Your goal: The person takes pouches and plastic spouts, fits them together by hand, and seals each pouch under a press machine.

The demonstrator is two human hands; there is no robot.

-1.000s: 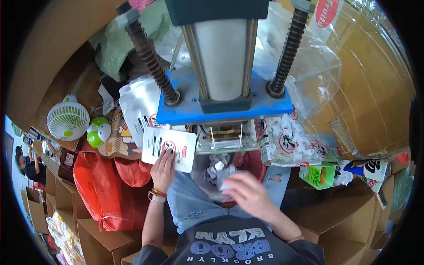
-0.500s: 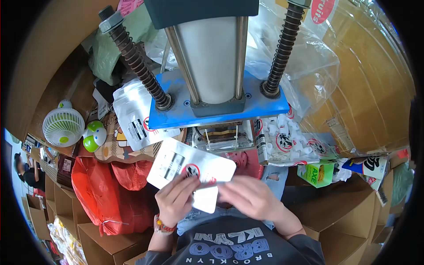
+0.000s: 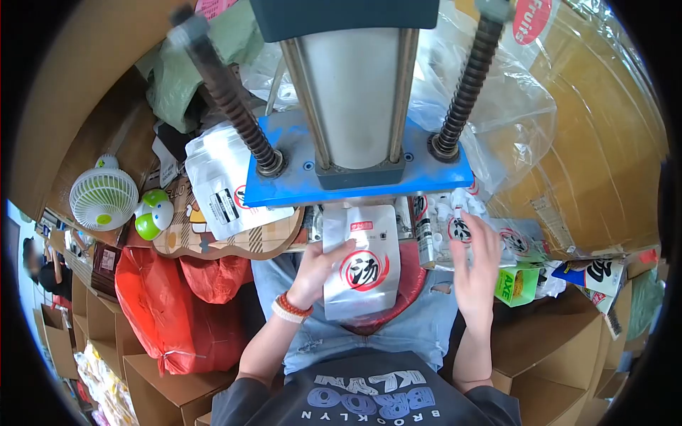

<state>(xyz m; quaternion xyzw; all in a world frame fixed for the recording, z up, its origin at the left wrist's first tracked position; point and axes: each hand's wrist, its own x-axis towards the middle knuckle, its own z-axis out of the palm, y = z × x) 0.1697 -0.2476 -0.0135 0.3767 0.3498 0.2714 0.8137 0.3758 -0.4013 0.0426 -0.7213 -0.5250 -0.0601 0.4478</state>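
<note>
A silver pouch (image 3: 361,302) with a red ring and black character lies over the lap, its far end at the press opening. My left hand (image 3: 316,273) grips the pouch's left edge, thumb on top; the fingers beneath are partly hidden. On the right, my right hand (image 3: 474,273) is raised with fingers apart and holds nothing. It is nearest to a tray (image 3: 426,245) of small white plastic pieces (image 3: 469,206). Above the pouch stands a press with a blue plate (image 3: 355,193) and a grey cylinder (image 3: 348,99).
More silver pouches (image 3: 217,177) lie on a patterned board (image 3: 249,241) at left. A small fan (image 3: 104,200) and red bags (image 3: 170,319) are beyond. Cardboard boxes (image 3: 568,341) and a green AXE carton (image 3: 517,284) stand at right. A person (image 3: 53,273) is far left.
The pouches held in both hands near the lap give way to one pouch in my left hand, turned upright toward the press. My right hand has let go and moved right.
</note>
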